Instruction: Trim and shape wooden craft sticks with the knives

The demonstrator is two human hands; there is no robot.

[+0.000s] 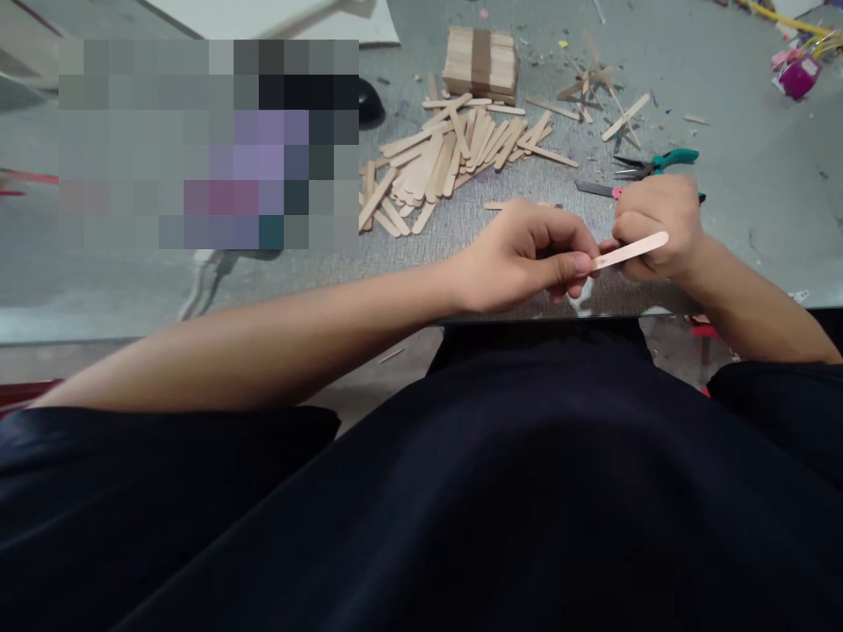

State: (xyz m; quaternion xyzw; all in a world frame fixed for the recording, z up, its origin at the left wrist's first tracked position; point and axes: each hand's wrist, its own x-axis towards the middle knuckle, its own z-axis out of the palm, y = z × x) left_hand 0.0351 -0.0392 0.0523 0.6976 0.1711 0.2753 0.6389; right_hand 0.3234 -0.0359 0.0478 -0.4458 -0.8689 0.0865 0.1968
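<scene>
My left hand (527, 254) is closed in a pinch, thumb and fingertips on one end of a wooden craft stick (636, 250). The stick points right, tilted slightly up, in front of my right hand (659, 224). That hand is curled into a fist close by, and whatever its fingers hold is hidden. A craft knife (593, 189) with a grey blade and pink part shows just beyond the fist, its rest covered by the hand. Teal-handled pliers (662, 162) lie behind it. Another craft stick (520, 206) lies beyond my left hand.
A loose heap of craft sticks (454, 154) covers the table's middle, with a banded bundle of sticks (480, 61) behind. Crossed sticks (625, 117) lie at right back among scraps. A purple object (798, 77) with yellow wires sits far right. A blurred patch hides the upper left.
</scene>
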